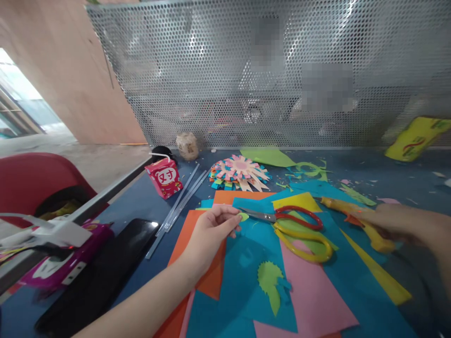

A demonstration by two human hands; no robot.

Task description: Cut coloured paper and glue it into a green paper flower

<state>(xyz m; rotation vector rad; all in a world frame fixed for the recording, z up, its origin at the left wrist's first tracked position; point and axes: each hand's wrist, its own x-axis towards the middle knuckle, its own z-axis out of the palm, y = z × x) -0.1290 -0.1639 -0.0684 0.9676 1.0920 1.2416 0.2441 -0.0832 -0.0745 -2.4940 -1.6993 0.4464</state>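
My left hand (219, 223) pinches a small light-green paper piece (244, 217) between thumb and fingers, over the stacked sheets. Closed around a yellow glue gun with an orange trigger (373, 230), my right hand (392, 219) is at the right; its fingers are partly hidden and blurred. The gun's nozzle points left. Between the hands lie scissors (271, 217) with one red and one yellow handle loop. Below them, a green leaf-shaped cutout with a jagged edge (269, 279) rests on a blue sheet (243, 291). Layered fringed paper flowers (241, 166) lie farther back.
Clear glue sticks (185, 202), a red drink carton with a straw (165, 178) and a black phone (102, 281) are at left. Beyond the table stands a perforated metal panel (211, 70). Paper scraps (312, 169) and a yellow packet (417, 140) lie back right.
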